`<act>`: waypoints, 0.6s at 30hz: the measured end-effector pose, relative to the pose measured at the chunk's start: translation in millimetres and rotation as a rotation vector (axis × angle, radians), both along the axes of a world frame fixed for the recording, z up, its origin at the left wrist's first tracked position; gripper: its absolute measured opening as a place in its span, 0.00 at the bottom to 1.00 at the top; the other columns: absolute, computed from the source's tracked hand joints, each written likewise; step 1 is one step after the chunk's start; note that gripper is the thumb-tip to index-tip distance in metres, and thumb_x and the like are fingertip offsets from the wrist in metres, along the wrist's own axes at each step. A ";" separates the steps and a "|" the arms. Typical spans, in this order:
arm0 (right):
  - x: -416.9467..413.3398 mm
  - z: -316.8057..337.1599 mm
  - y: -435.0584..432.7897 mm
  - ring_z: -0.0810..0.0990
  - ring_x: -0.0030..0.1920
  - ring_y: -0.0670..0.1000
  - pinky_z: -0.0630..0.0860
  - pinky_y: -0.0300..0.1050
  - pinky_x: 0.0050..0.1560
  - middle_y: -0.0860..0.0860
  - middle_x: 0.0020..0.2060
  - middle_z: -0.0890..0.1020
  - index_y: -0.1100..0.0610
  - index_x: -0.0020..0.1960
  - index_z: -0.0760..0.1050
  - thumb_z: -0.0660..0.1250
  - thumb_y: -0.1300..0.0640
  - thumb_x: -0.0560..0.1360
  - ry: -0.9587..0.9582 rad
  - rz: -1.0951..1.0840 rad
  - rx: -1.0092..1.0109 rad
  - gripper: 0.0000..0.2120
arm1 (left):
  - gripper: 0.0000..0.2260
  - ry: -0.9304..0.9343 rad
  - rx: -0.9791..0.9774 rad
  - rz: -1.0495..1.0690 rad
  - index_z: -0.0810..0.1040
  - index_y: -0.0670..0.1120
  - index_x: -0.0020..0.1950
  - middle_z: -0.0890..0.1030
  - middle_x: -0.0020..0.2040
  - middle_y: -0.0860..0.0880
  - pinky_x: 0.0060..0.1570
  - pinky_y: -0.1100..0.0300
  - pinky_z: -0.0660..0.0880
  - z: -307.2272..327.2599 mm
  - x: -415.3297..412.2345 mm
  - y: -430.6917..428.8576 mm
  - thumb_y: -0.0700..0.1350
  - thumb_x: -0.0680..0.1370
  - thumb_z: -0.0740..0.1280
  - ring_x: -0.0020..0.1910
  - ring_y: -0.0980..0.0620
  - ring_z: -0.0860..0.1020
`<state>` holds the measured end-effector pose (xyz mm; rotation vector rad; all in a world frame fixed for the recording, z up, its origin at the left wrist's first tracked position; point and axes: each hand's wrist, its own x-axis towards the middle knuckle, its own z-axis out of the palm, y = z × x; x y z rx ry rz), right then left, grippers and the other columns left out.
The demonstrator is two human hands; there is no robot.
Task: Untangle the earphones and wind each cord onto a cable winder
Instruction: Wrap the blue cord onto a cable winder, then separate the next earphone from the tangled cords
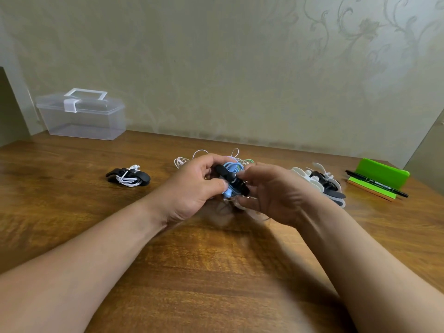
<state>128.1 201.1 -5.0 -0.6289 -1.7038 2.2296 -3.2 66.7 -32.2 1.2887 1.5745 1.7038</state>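
Observation:
My left hand (192, 188) and my right hand (271, 195) meet over the middle of the table. Between them is a black cable winder (231, 181) with a light blue earphone cord (231, 167) coiled on it. Both hands grip this bundle, and my right hand is blurred. Behind my hands lies a tangle of white and green earphone cords (199, 156), partly hidden. To the left, a white cord wound on a black winder (128, 177) rests on the table. A pile of white and black winders (319, 182) lies to the right.
A clear plastic box (81, 116) with a white handle stands at the back left against the wall. At the far right are a green stand (382, 171), a sticky-note pad and a black marker (377, 183). The wooden table (216, 272) spreads toward me.

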 end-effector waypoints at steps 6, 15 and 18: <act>-0.4 -1.9 -0.6 0.82 0.37 0.51 0.80 0.37 0.34 0.59 0.50 0.79 0.61 0.59 0.78 0.64 0.62 0.80 0.004 0.081 -0.162 0.10 | 0.17 -0.162 0.029 -0.024 0.80 0.45 0.61 0.85 0.51 0.45 0.46 0.62 0.79 -1.7 1.5 1.7 0.27 0.80 0.63 0.48 0.52 0.81; -5.2 -2.9 -6.5 0.84 0.42 0.58 0.82 0.44 0.35 0.60 0.47 0.84 0.64 0.59 0.79 0.66 0.57 0.83 0.129 -0.027 0.054 0.10 | 0.10 -0.408 0.015 -0.112 0.78 0.40 0.62 0.84 0.56 0.40 0.47 0.55 0.81 4.5 -7.4 -1.9 0.42 0.83 0.65 0.50 0.47 0.82; -8.2 -2.4 -9.6 0.84 0.44 0.57 0.83 0.46 0.39 0.60 0.47 0.83 0.64 0.57 0.80 0.65 0.57 0.84 0.159 -0.068 0.106 0.10 | 0.11 -0.496 0.028 -0.110 0.77 0.39 0.63 0.84 0.53 0.40 0.41 0.54 0.81 7.4 -13.6 -6.9 0.42 0.83 0.65 0.46 0.47 0.83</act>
